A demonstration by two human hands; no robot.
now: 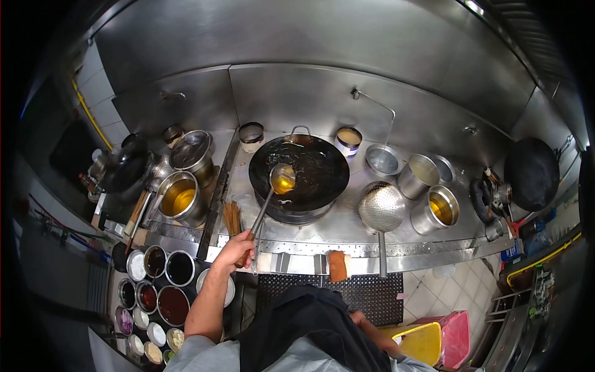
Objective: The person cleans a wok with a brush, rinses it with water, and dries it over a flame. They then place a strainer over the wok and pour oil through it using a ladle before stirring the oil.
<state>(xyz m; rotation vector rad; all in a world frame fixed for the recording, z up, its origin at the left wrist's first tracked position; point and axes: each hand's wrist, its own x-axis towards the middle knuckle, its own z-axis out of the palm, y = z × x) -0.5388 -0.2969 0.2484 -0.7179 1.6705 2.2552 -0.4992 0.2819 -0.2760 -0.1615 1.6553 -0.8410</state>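
Observation:
My left hand (235,250) is closed around the wooden grip of a long ladle (263,209). The ladle's bowl is over the black wok (260,162) and holds yellow oil (284,184). Dark, shiny liquid coats the inside of the wok, which sits on the burner in the middle of the steel range. Right beside my left hand stands a bamboo brush (232,217). My right hand (357,319) hangs low by the dark apron (291,328), its fingers mostly hidden.
Right of the wok lie a perforated strainer (381,208) and steel pots, one a pot of oil (434,217). Another oil pot (181,201) stands left. Sauce and seasoning containers (173,305) fill the lower left. Yellow (427,341) and red bins (457,335) stand lower right.

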